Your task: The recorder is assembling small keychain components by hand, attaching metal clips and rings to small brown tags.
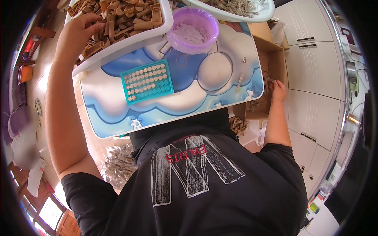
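My left hand [88,26] reaches over the rim of a white plastic bin [167,17] at the far left. Its thumb and fingers are apart and touch a heap of brown curved pieces [130,13]. My right hand [278,90] is at a cardboard box [277,63] beside the table's right edge. Its fingers are pinched together by small grey-brown items, and what they hold is too small to make out. Between my hands, a teal tray [168,91] with rows of round, pale discs lies on the table; its front-right slots hold no discs.
The table [173,112] has a blue-and-white cloud pattern. A purple bowl [212,27] lined with plastic holds pale bits, near a pale green basket [267,10]. A small clear tube [239,82] lies at right. Wrapped items [118,165] are piled below, and white cabinets [311,70] stand right.
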`<state>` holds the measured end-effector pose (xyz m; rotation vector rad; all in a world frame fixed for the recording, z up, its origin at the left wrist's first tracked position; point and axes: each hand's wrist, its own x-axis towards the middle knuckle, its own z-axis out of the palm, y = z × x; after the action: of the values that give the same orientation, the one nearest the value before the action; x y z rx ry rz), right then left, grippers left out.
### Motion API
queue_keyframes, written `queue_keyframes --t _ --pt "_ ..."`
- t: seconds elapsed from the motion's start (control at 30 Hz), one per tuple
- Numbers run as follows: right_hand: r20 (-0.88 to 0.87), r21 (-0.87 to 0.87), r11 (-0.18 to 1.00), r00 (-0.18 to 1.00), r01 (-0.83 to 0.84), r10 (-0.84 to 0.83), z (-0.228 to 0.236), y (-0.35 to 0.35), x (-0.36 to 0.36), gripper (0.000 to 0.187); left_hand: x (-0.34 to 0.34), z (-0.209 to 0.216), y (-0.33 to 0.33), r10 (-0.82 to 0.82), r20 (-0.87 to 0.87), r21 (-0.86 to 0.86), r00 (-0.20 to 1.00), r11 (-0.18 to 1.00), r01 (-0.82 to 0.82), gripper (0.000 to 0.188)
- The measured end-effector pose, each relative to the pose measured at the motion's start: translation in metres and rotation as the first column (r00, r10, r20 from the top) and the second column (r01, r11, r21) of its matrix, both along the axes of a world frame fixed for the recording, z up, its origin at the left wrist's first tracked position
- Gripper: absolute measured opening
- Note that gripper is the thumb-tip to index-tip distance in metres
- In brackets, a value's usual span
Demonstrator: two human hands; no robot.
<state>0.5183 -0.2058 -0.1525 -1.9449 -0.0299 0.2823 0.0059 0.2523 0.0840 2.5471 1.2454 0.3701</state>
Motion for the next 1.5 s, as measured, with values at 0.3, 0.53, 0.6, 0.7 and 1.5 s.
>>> queue_keyframes --t 0.3,0.53,0.6,0.7,1.5 --pt "0.438 -0.061 0.966 0.863 -0.251 0.252 0.110 0.061 -0.092 0.022 -0.028 0.021 -0.036 0.121 0.617 -0.174 0.777 0.985 -0.016 0.029" --pt "0.248 -0.667 0.608 0.641 -0.431 0.726 0.162 0.134 -0.177 0.030 0.003 -0.003 -0.145 0.594 0.726 -0.687 0.346 0.621 0.377 0.033" --pt "0.240 -0.663 0.556 0.561 -0.501 0.792 0.151 0.139 -0.181 0.026 0.004 -0.015 -0.170 0.686 0.654 -0.742 0.319 0.499 0.448 0.033" --pt "0.014 -0.265 0.619 0.638 -0.740 0.770 0.159 0.141 -0.198 0.022 -0.003 -0.026 -0.202 0.797 0.513 -0.766 0.319 0.258 0.588 0.031" --pt "-0.574 0.688 0.466 -0.023 -0.556 0.819 0.167 0.145 -0.351 0.021 -0.003 -0.057 -0.239 0.899 0.350 -0.867 0.263 0.205 0.454 0.022"
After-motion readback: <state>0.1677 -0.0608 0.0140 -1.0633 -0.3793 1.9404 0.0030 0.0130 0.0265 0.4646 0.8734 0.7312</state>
